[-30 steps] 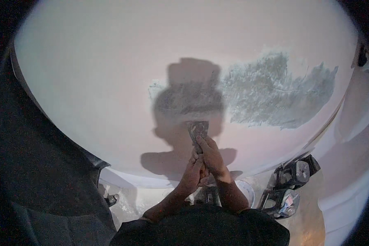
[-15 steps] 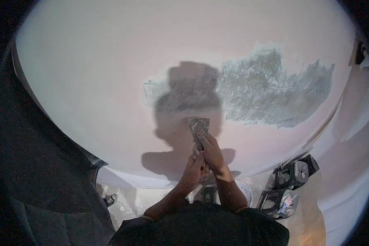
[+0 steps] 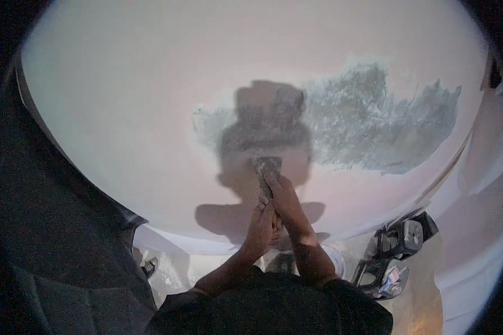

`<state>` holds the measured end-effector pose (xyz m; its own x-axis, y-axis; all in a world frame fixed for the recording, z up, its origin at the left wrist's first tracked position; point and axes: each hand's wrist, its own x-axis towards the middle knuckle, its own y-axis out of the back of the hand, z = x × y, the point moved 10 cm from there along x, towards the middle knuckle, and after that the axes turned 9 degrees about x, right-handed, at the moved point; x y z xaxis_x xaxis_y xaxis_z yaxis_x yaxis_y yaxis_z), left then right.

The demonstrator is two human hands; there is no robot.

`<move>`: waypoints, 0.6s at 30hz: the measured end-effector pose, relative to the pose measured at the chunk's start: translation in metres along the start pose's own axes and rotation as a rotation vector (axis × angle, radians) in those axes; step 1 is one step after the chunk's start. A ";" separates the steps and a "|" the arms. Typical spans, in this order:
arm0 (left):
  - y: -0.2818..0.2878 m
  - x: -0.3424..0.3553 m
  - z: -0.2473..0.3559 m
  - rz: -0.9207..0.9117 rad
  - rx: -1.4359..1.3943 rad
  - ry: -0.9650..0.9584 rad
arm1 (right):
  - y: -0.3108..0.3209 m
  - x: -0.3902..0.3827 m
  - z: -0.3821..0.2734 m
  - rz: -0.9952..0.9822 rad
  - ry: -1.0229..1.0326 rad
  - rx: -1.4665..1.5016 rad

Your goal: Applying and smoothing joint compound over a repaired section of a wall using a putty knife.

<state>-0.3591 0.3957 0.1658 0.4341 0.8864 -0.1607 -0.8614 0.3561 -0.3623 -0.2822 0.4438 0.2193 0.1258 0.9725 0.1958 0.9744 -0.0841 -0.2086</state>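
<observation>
My right hand (image 3: 285, 204) wraps round the upper handle of a dusty grey scraper (image 3: 269, 166), with its thumb at the base of the blade. My left hand (image 3: 259, 233) is closed round the lower handle, just below. The blade is against a pale pinkish wall (image 3: 123, 111), at the lower edge of a rough grey patch (image 3: 374, 123) that spreads right. My head and shoulders cast a dark shadow over the blade and the patch's left part.
Two black stools (image 3: 405, 237) stand low on the right on the dusty floor, the nearer one with small items (image 3: 394, 279) on it. Dark fabric (image 3: 78, 223) covers the left side. A shoe (image 3: 150, 266) shows beside it. Pale sheeting (image 3: 469, 234) lines the right.
Both hands and the scraper have shifted a little upward over the last second, bringing the blade closer into the grey patch. The grip looks the same.
</observation>
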 end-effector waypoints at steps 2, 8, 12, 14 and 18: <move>-0.006 -0.006 -0.008 -0.050 -0.109 0.096 | -0.001 -0.006 -0.002 0.012 -0.051 0.029; 0.015 -0.012 -0.040 0.076 0.044 0.087 | 0.000 -0.024 0.016 0.016 -0.111 -0.051; 0.000 -0.006 0.010 0.055 0.048 -0.116 | -0.007 0.011 0.009 -0.011 -0.073 -0.020; 0.010 -0.001 0.002 0.077 -0.029 -0.051 | -0.009 0.004 0.030 -0.031 -0.118 0.003; 0.004 -0.027 -0.002 0.111 -0.076 0.060 | -0.017 -0.017 -0.012 -0.020 0.071 -0.130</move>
<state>-0.3742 0.3726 0.1670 0.3546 0.8989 -0.2573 -0.8832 0.2317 -0.4076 -0.2982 0.4262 0.2307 0.1149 0.9567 0.2673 0.9921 -0.0971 -0.0792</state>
